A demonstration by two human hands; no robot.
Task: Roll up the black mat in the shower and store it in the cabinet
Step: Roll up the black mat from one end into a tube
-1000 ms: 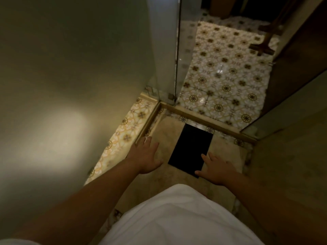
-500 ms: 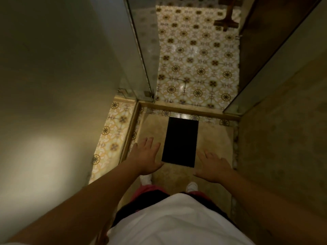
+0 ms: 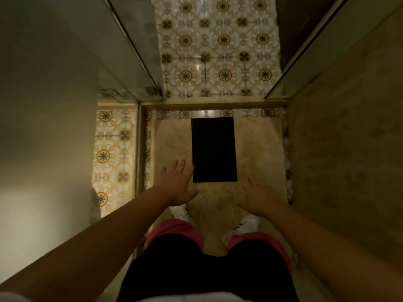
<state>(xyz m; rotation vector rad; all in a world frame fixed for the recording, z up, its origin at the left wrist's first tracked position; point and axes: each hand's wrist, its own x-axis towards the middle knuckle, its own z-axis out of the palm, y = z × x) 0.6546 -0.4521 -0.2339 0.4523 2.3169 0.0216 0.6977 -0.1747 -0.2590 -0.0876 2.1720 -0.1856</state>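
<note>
A black rectangular mat (image 3: 213, 149) lies flat on the beige shower floor (image 3: 172, 140), its far edge against the patterned threshold. My left hand (image 3: 176, 184) hovers palm down, fingers spread, just left of the mat's near left corner. My right hand (image 3: 259, 198) is stretched out palm down, fingers apart, to the right of and nearer than the mat's near right corner. Neither hand holds anything, and neither touches the mat. No cabinet is in view.
A raised kerb (image 3: 213, 103) closes the shower at the far side, with patterned floor tiles (image 3: 220, 51) beyond. A glass door (image 3: 135, 46) stands at the left, a glass panel (image 3: 309, 59) at the right. A stone wall (image 3: 349, 149) is close on the right. My white shoes (image 3: 248, 223) stand behind the mat.
The view has swung so the mat now lies straight ahead and looks larger. Both hands stay open and spread near its near corners. My legs and shoes have come into view.
</note>
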